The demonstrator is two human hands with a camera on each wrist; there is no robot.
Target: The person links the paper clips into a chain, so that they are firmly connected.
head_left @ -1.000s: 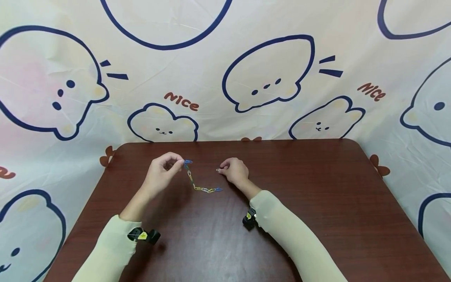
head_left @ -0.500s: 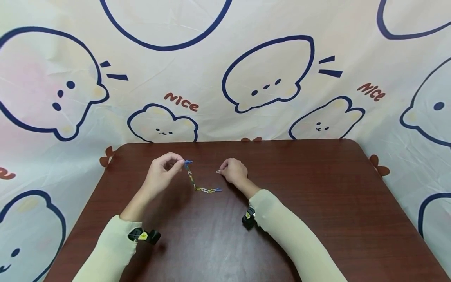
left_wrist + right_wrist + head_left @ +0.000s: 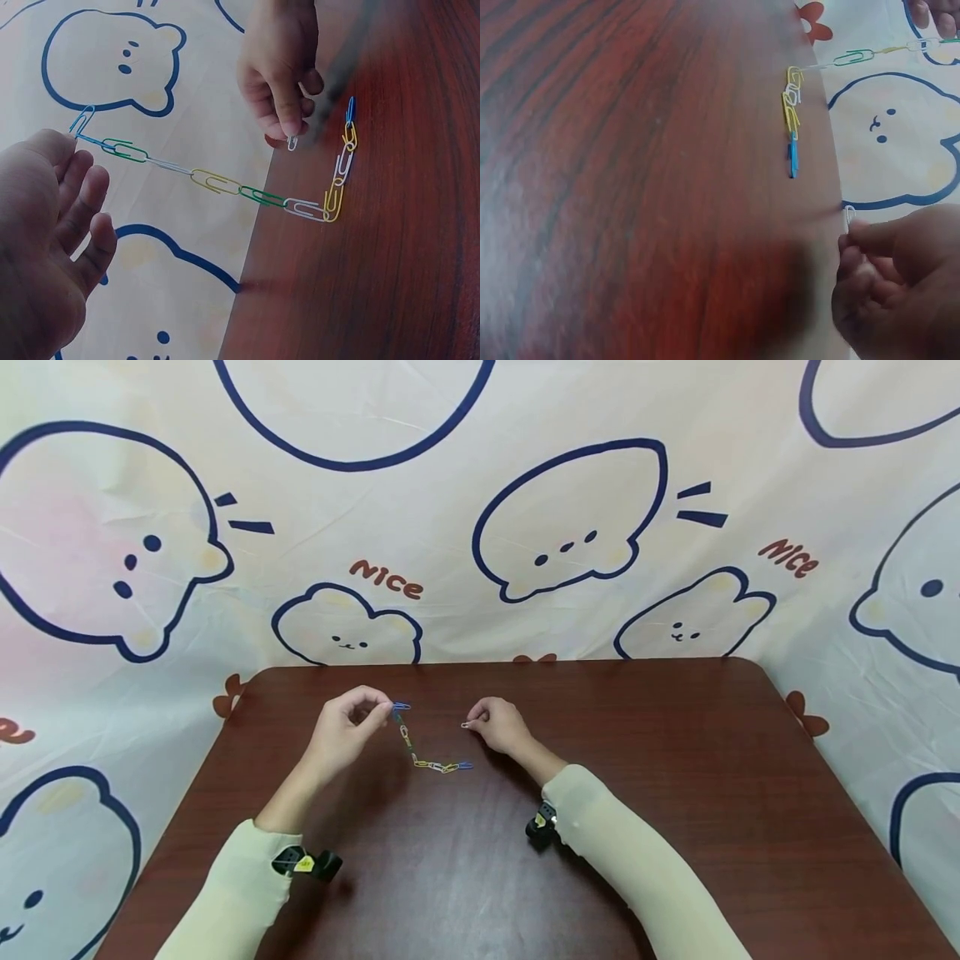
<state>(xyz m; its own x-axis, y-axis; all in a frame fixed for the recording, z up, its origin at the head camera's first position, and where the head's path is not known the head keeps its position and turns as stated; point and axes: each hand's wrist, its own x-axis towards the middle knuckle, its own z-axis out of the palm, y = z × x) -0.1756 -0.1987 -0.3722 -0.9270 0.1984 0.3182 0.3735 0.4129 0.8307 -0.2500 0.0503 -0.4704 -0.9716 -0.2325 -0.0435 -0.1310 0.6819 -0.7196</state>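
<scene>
A chain of linked paper clips point(image 3: 214, 182) in blue, green, white and yellow hangs from my left hand point(image 3: 343, 727), which pinches it near a blue clip at its upper end. The chain slopes down to the table, where its lower part lies and ends in a blue paper clip point(image 3: 793, 156). To the right of the chain, my right hand point(image 3: 498, 725) pinches a single white paper clip point(image 3: 850, 216) between thumb and finger. That white clip is apart from the chain, and part of it is hidden by the fingertips.
Both hands work over a dark brown wooden table point(image 3: 675, 793). A pale cloth point(image 3: 450, 518) with cartoon outlines hangs behind and beside it. A small black camera point(image 3: 307, 862) is strapped to the left wrist, another camera point(image 3: 542, 827) to the right.
The right wrist and forearm have shifted slightly to the right, while the hand still pinches the white paper clip. The left hand and the chain look almost the same.
</scene>
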